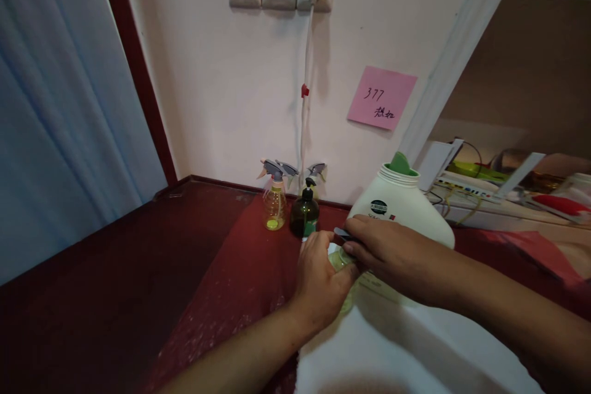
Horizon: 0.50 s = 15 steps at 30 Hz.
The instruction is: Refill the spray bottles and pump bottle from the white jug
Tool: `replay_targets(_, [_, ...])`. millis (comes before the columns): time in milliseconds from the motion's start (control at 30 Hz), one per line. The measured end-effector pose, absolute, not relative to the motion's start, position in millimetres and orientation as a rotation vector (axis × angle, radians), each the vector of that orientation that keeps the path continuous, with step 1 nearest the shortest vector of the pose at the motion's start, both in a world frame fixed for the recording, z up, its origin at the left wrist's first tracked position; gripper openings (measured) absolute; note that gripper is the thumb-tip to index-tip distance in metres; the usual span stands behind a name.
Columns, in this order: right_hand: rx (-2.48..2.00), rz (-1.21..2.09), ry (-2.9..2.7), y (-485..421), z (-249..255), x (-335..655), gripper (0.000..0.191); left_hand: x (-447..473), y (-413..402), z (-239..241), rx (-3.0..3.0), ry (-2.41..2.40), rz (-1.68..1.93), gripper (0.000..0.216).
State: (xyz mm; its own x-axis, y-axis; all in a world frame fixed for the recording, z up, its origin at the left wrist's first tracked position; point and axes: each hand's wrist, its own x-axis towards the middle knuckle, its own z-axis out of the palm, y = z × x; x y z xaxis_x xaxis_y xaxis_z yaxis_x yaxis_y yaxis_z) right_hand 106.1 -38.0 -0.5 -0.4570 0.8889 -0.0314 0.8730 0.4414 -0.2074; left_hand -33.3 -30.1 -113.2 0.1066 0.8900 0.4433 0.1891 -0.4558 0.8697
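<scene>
My left hand [318, 286] is wrapped around a small clear, yellowish spray bottle [338, 260] that stands upright over the white sheet. My right hand [385, 252] closes on the grey trigger spray head [341, 234] at the bottle's neck. Whether the head is seated on the neck is hidden by my fingers. Just behind my right hand stands a large white jug [418, 215] with no lid over its mouth and a green piece [399, 162] sticking out of it. Beyond my left hand are a dark pump bottle [302, 212] and another clear spray bottle [275, 209].
A white sheet [415, 351] lies on the dark red table [221, 271]. More grey spray heads show by the wall behind the bottles. A white cable [306, 55] hangs from the wall socket. At right, a white router [484, 188] stands on a shelf; a blue curtain [69, 104] hangs left.
</scene>
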Motion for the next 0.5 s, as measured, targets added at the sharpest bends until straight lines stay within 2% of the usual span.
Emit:
replay_targets(167, [-1.621,0.312,-2.594,-36.9,0.0,105.6,0.018,-36.7,-31.0,-120.5,1.874,0.923,1.367,0.013])
replay_targets(500, [-1.612,0.239,-2.610,-39.8,0.9,106.4,0.016,-33.7,-34.8,-111.6,1.732,1.021,1.332,0.021])
